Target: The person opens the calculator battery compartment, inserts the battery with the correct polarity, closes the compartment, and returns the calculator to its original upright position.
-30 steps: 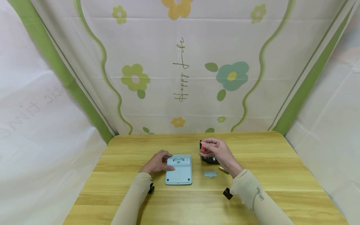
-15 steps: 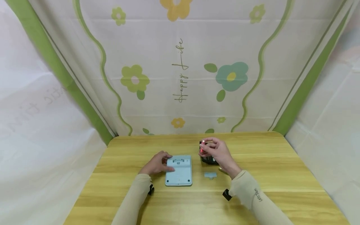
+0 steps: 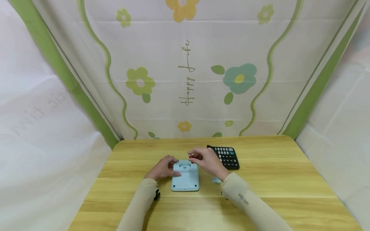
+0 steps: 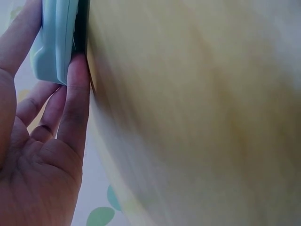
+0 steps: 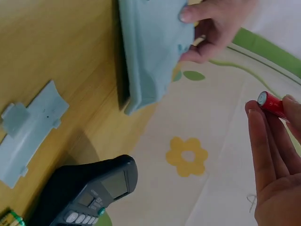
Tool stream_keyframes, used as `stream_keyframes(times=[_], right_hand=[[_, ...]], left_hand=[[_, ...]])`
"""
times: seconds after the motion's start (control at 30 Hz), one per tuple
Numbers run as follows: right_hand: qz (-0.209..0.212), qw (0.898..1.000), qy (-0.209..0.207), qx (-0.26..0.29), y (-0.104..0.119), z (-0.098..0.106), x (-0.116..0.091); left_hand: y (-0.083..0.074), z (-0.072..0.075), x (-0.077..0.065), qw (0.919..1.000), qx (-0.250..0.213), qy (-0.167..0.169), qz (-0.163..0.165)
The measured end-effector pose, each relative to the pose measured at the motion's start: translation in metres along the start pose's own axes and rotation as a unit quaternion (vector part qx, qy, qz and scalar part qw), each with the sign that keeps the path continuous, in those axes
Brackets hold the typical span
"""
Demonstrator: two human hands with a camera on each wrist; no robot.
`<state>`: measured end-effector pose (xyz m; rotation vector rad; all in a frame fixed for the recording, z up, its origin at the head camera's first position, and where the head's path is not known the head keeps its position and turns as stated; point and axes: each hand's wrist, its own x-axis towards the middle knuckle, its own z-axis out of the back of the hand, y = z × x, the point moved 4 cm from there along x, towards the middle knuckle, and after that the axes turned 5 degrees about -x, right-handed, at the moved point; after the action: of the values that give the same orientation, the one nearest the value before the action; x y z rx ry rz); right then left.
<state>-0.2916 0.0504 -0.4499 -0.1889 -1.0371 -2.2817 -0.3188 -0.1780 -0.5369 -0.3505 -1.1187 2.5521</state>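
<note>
A light blue calculator (image 3: 185, 180) lies face down, its battery compartment (image 3: 185, 165) uncovered near the far end. My left hand (image 3: 163, 168) grips its left edge, thumb on the back and fingers underneath; the left wrist view shows this edge between thumb and fingers. Between thumb and fingertips my right hand (image 3: 208, 161) pinches a small red battery (image 5: 273, 104), raised close over the calculator's far right corner. One flat silver end of the battery points outward in the right wrist view. The light blue battery cover (image 5: 34, 134) rests on the table, partly hidden by the right wrist in the head view.
A black calculator (image 3: 229, 158) lies keys up at the back, right of the blue one. A green and gold battery (image 5: 10, 219) shows at the lower left corner of the right wrist view. Behind the wooden table (image 3: 138, 208) hangs a flowered cloth (image 3: 162, 48).
My right hand has moved left with the red battery, from over the black calculator to the blue calculator's far right corner. The left hand keeps its grip there.
</note>
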Motion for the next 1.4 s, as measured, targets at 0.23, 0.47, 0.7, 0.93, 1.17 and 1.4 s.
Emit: stream_keyframes(times=[0.23, 0.47, 0.7, 0.93, 1.17, 1.4], right_hand=[[0.040, 0.992, 0.034, -0.118, -0.005, -0.034, 0.019], [0.051, 0.983, 0.044, -0.172, -0.020, -0.054, 0.026], [0.046, 0.983, 0.057, -0.171, -0.029, -0.061, 0.025], [0.062, 0.978, 0.069, -0.187, -0.031, -0.066, 0.024], [0.119, 0.958, 0.077, -0.250, -0.021, -0.070, 0.024], [0.182, 0.918, 0.084, -0.343, -0.018, -0.075, 0.023]], left_hand=[[0.002, 0.001, 0.000, 1.0000, -0.003, -0.005, -0.001], [0.003, -0.002, 0.001, 1.0000, -0.001, -0.004, -0.007], [0.002, -0.002, 0.001, 1.0000, -0.001, -0.002, -0.004], [0.000, -0.002, -0.001, 1.0000, -0.003, 0.001, -0.006], [0.002, -0.001, 0.000, 1.0000, 0.005, 0.000, 0.004], [0.000, 0.000, 0.000, 1.0000, 0.001, -0.004, 0.009]])
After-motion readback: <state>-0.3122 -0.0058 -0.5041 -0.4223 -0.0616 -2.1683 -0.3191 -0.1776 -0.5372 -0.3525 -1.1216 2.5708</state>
